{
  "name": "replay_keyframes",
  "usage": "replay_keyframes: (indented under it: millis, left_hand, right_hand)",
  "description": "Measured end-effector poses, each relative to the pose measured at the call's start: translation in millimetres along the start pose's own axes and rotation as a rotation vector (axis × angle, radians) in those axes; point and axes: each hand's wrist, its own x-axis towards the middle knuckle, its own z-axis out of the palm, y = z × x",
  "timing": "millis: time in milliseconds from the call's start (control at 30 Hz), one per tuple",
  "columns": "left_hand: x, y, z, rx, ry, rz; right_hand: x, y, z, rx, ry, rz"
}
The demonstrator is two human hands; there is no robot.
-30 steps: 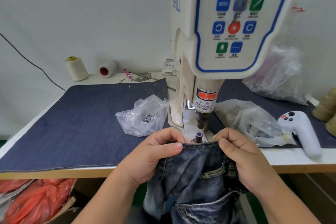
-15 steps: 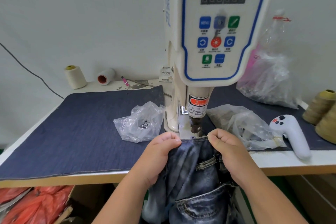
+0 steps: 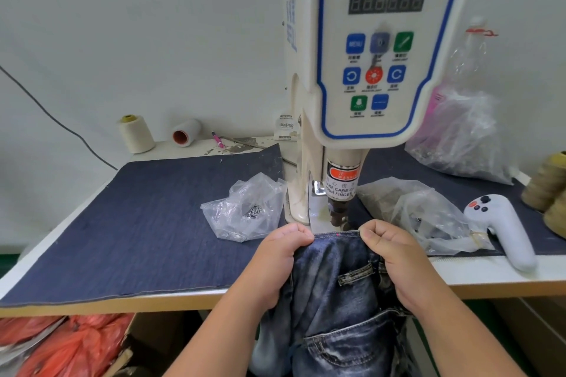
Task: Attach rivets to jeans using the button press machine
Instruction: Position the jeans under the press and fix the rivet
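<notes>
**stitchfan:** Two hands on the jeans [image 3: 337,291], both pinched shut on the top hem. Left hand [image 3: 280,257] holds the hem's left end, right hand [image 3: 395,257] its right end, so the edge is stretched taut between them, long axis running 9 to 3 o'clock.

**rivetguy:** And the press?

**stitchfan:** Straight ahead at 12 o'clock. The punch head [image 3: 338,213] of the button press machine [image 3: 376,49] hangs just beyond the hem, a touch nearer the right hand. There's a small pink mark [image 3: 338,235] on the edge, almost in line with the punch.

**rivetguy:** So nudge the hem forward until the mark sits under it?

**stitchfan:** That's my guess. Knuckles are close to the punch though. The rest of the jeans hangs off the counter [image 3: 490,272] toward the person.
</notes>
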Motion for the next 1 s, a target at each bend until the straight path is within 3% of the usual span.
replay_keyframes:
  millis: [1000]
  left_hand:
    - [-0.6, -2.1, -0.1, -0.016, -0.022, 0.039]
  right_hand:
    - [3.4, 9.9, -3.2, -0.034, 0.013, -0.03]
